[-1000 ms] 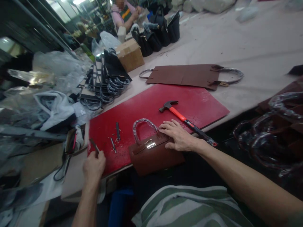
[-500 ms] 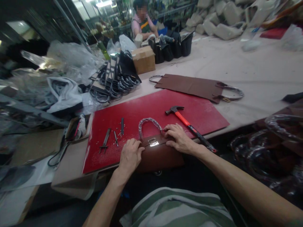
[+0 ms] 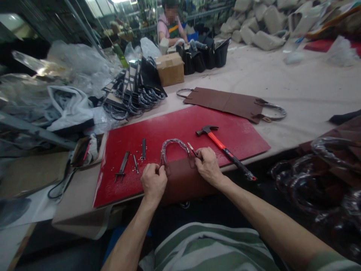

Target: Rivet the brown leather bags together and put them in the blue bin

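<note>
A brown bag panel [image 3: 180, 176] hangs over the front edge of the red board [image 3: 146, 128]. Its plastic-wrapped handle [image 3: 175, 141] arches up onto the board. At the left foot of the handle, my left hand [image 3: 154, 180] is closed in a pinch on the panel's top edge. My right hand [image 3: 208, 165], beside the other foot, pinches a narrow brown leather strip [image 3: 194, 149] with shiny metal at its end, seen nearly edge-on. A claw hammer [image 3: 218, 142] with an orange and black handle lies to the right of that hand.
Several metal punch tools [image 3: 123, 165] and small bits lie on the board's left. Behind it is another brown panel with handles [image 3: 225, 101]. Black handled pieces [image 3: 132, 90], a cardboard box [image 3: 169, 69] and a person [image 3: 170, 28] are farther back. Wrapped handles [image 3: 301, 184] are piled at right.
The brown strip with the metal clasp, lying flat across the panel's top before, is now lifted and turned up in my right hand. My left hand has shifted to the handle's foot.
</note>
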A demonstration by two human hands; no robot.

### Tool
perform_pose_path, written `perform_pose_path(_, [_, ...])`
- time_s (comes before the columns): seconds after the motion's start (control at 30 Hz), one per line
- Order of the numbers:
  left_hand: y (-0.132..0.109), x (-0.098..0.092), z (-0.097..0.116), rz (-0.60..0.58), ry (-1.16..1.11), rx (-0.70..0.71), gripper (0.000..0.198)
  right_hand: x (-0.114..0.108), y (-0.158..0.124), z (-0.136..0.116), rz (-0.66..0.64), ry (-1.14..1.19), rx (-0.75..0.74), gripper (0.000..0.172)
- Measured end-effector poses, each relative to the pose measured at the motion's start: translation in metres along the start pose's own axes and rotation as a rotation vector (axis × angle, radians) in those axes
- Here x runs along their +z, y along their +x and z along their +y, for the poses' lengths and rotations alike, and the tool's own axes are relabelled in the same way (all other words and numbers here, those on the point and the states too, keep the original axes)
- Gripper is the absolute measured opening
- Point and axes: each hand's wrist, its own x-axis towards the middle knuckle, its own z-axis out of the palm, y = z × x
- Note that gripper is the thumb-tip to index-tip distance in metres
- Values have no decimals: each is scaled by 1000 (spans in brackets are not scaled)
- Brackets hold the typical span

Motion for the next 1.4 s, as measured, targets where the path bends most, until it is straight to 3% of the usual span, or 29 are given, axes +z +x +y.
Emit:
perform_pose_path(0.07, [6,0,2,-55,42,-85,21,2,2,-4,8,-35,15,6])
perform_pose_path(0.27, [15,-5,4,-170,110,-103,14,3,7,-8,-42,-81,4,37])
perform_pose_path(0.37, [11,-2,4,-126,41,-61,5,5,6,-7,-53,-109,6,39])
perform_pose_path(0.5, [3,5,1,-51,-10,59,11,4,8,-6,-133,-132,-59,36])
perform_pose_path(0.7, [-1,5,-11,31,30,61,13,12,23,-11,-270,-132,-202,39])
perform_pose_path(1.0, [-1,11,-4,13,6,113,11,3,8,-10,-204,-225,-139,40])
perform_pose_path(1.13, [-2,11,-3,12,34,110,8,-1,5,-20,-160,-315,-216,43])
perform_pose_path(1.27, [-3,10,-3,6,82,141,10,-4,2,-32,-320,-298,-411,48])
perform_pose_path(1.4, [-5,9,-2,23,105,167,12,-5,5,-36,-458,-254,-393,63])
